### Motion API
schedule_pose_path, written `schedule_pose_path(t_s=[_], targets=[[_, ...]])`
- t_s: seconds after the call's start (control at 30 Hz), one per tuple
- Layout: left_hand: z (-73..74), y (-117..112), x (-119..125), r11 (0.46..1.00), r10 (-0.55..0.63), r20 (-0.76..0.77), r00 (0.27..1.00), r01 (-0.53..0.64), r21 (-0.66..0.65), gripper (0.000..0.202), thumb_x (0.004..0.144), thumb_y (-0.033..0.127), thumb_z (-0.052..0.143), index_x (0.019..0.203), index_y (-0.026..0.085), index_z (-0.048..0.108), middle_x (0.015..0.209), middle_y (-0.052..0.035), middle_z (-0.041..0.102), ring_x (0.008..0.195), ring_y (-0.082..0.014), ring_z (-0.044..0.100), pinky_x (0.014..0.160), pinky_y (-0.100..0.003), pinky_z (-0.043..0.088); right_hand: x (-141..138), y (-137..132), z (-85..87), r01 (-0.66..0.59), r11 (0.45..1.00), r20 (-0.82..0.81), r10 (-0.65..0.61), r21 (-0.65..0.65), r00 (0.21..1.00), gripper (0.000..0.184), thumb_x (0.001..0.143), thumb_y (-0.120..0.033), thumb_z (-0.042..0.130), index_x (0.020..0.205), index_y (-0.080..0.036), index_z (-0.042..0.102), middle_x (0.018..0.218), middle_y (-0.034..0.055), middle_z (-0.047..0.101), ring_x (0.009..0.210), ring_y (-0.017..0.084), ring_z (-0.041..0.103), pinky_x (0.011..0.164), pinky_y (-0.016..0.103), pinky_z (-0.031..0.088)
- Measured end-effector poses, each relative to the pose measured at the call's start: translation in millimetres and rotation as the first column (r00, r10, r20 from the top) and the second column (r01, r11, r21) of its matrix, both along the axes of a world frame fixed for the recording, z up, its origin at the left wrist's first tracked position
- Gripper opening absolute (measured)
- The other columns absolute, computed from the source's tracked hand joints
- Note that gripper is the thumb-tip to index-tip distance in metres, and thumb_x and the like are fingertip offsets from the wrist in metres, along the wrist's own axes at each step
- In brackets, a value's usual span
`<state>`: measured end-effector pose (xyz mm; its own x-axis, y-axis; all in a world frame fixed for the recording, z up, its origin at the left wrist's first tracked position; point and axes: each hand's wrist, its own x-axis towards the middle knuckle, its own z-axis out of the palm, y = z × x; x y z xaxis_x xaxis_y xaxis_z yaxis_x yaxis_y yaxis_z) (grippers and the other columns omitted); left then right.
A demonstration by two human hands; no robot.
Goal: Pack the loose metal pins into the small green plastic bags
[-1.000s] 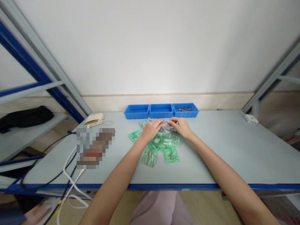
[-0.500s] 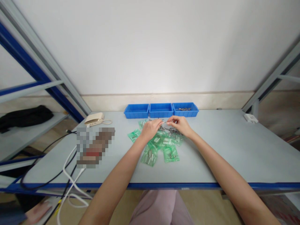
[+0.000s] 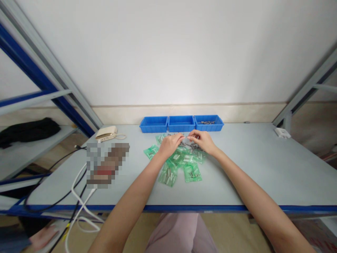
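Over green plastic bags (image 3: 168,174) on the bench (image 3: 250,168), left hand (image 3: 170,145) and right hand (image 3: 203,141) curled, almost meeting, any grip too small to tell; loose metal pins (image 3: 195,147) scattered beneath, more pins (image 3: 206,122) in the rightmost of three blue bins (image 3: 154,124). Tight, slow fingertip pinch best for pins this thin.

Left hand (image 3: 170,145) and right hand (image 3: 203,141) curled; just apart
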<state>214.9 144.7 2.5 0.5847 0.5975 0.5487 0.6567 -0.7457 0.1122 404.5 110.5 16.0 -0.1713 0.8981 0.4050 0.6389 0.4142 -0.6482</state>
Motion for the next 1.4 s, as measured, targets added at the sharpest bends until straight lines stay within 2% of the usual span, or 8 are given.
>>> schedule_pose_path(t_s=[0.1,0.3,0.47,0.53,0.8,1.0,1.27,1.4], targets=[[0.0,-0.2,0.1,1.0,0.016,-0.009,1.0,-0.016,-0.001,0.025,0.095,0.031,0.041,0.089,0.018,0.06,0.073,-0.002,0.066,0.066,-0.014,0.062,0.06,-0.022,0.04,1.0,0.1,0.1,-0.012,1.0,0.036,0.011,0.009,0.999,0.027,0.086,-0.041,0.051,0.078,-0.02,0.065,0.07,-0.0008,0.068,0.059,0.012,0.055,0.059,0.023,0.035],[-1.0,0.1,-0.2,1.0,-0.027,-0.006,1.0,0.027,0.01,0.022,0.094,0.031,0.042,0.095,0.018,0.06,0.081,-0.0026,0.068,0.071,-0.0141,0.063,0.063,-0.022,0.041,1.4,-0.4,-0.3,0.01,1.0,0.066,-0.01,0.005,0.998,0.044,0.091,-0.045,0.039,0.065,-0.018,0.061,0.061,0.0004,0.065,0.058,0.013,0.055,0.06,0.024,0.035],[0.2,0.3,-0.9,0.999,-0.043,-0.018,0.999,0.043,0.003,0.026,0.095,0.028,0.038,0.088,0.017,0.061,0.076,-0.0024,0.067,0.07,-0.0141,0.062,0.062,-0.023,0.04,1.4,0.6,-0.8,-0.011,1.0,-0.001,0.011,0.01,1.0,0.029,0.085,-0.046,0.05,0.083,-0.019,0.063,0.071,0.0003,0.067,0.06,0.013,0.056,0.06,0.023,0.037],[1.0,-0.1,-0.7,1.0,-0.028,-0.025,0.999,0.028,-0.009,0.026,0.095,0.027,0.039,0.085,0.017,0.061,0.073,-0.0018,0.066,0.067,-0.0141,0.062,0.061,-0.023,0.04,1.9,1.3,-1.3,-0.033,0.999,-0.014,0.033,0.014,0.999,0.028,0.083,-0.046,0.054,0.084,-0.019,0.063,0.073,0.001,0.068,0.061,0.013,0.056,0.06,0.023,0.038],[1.7,-1.4,0.3,1.0,-0.021,-0.003,1.0,0.021,-0.005,0.022,0.094,0.03,0.042,0.094,0.018,0.06,0.079,-0.0014,0.068,0.068,-0.0139,0.063,0.06,-0.022,0.039,2.1,-0.4,-0.6,-0.027,1.0,0.033,0.027,0.014,0.999,0.04,0.089,-0.045,0.045,0.065,-0.017,0.062,0.06,-0.0002,0.064,0.057,0.012,0.054,0.06,0.024,0.036],[1.3,-0.5,-0.6,1.0,-0.017,-0.023,1.0,0.017,-0.009,0.024,0.095,0.028,0.04,0.09,0.017,0.061,0.074,-0.0014,0.067,0.066,-0.0134,0.062,0.062,-0.022,0.04,2.3,0.0,-0.6,-0.048,0.998,0.009,0.048,0.036,0.999,0.029,0.085,-0.044,0.052,0.084,-0.019,0.065,0.074,0.0008,0.068,0.061,0.012,0.055,0.06,0.023,0.037],[-0.6,0.2,0.0,0.999,-0.039,0.003,0.999,0.039,0.007,0.023,0.094,0.032,0.043,0.094,0.017,0.061,0.082,-0.0029,0.069,0.072,-0.0143,0.064,0.063,-0.022,0.041,3.6,0.6,-1.0,-0.019,0.999,0.054,0.018,0.033,0.998,0.041,0.089,-0.045,0.044,0.067,-0.017,0.064,0.063,0.0015,0.065,0.06,0.013,0.055,0.061,0.024,0.036],[-1.8,1.3,-0.2,0.998,-0.05,-0.01,0.999,0.051,0.039,0.027,0.096,0.03,0.039,0.09,0.016,0.062,0.08,-0.0032,0.069,0.071,-0.0143,0.064,0.063,-0.023,0.041,3.5,0.8,-1.2,-0.031,0.999,0.005,0.031,0.027,1.0,0.031,0.086,-0.045,0.05,0.085,-0.018,0.066,0.07,0.0005,0.067,0.058,0.012,0.055,0.059,0.023,0.037]])
